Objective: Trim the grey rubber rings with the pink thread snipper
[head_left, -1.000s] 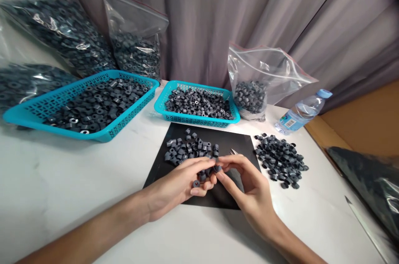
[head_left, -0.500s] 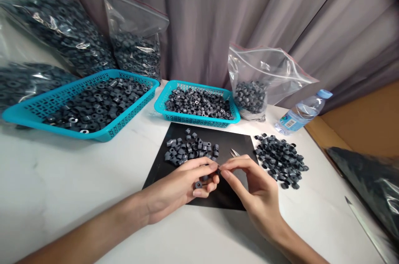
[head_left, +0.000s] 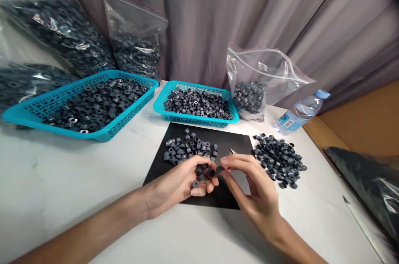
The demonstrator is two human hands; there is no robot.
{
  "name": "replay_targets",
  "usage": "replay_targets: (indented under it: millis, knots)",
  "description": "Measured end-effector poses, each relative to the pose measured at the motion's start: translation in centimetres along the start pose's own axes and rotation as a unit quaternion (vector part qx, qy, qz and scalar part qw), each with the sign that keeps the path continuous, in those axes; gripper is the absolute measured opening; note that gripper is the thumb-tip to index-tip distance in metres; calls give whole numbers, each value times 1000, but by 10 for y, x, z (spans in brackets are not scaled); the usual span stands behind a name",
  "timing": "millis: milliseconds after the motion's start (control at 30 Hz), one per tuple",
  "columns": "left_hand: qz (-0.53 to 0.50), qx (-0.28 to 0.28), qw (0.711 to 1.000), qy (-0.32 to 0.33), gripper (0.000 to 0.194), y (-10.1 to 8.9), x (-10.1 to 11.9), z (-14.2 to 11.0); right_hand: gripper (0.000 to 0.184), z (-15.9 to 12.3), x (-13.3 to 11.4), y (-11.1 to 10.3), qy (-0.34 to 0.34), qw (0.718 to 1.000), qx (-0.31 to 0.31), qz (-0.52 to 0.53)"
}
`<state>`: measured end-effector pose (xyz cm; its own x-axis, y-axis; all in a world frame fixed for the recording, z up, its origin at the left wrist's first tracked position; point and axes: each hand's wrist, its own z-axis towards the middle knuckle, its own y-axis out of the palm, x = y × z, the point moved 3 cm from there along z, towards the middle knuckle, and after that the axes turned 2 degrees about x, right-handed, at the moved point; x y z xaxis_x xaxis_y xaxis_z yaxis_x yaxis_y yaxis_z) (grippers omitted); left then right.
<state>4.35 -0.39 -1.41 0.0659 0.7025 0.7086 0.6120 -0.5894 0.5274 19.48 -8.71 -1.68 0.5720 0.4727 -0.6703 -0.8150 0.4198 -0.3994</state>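
Observation:
My left hand (head_left: 174, 183) is turned palm up over the black mat (head_left: 227, 200), its fingers curled around several small dark grey hollow cylinders (head_left: 195, 184). Close beside it, the thumb and forefinger of my right hand (head_left: 257, 187) pinch a small dark curved piece (head_left: 220, 169), perhaps a ring or cap. A narrow gap separates the fingertips of both hands. Behind my right hand shows the metal tip of a pointed tool (head_left: 231, 151); the rest is hidden. More dark grey cylinders (head_left: 177, 149) lie loose on the mat beyond my left hand.
Right of the mat spreads a pile of dark caps or rings (head_left: 279, 160). Two blue baskets (head_left: 109, 135) (head_left: 199, 122) of cylinders stand behind, with filled zip bags (head_left: 137, 52) (head_left: 249, 93) near the curtain. A water bottle (head_left: 301, 112) stands at right.
My hands have drawn slightly apart at the fingertips. My left fingers have loosened, so more cylinders show in them. The dark piece in my right fingertips is now clearer.

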Motion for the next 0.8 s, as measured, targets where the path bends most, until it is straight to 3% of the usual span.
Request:
replay_targets:
  millis: [133, 367, 500, 667, 800]
  knots:
    - [63, 31, 997, 21, 35, 2, 2, -2, 30, -1, 2, 5, 37, 999, 14, 21]
    - [108, 60, 990, 70, 34, -1, -1, 0, 24, 5, 3, 15, 100, 994, -31, 33]
    - [149, 95, 978, 107, 28, -4, 18, -6, 21, 7, 15, 14, 141, 990, -25, -5]
    - [164, 128, 963, 170, 20, -9, 46, -17, 11, 2, 27, 21, 111, 986, -66, -109]
    - [152, 126, 969, 145, 20, -12, 41, -14, 7, 2, 23, 22, 85, 990, -76, -85]
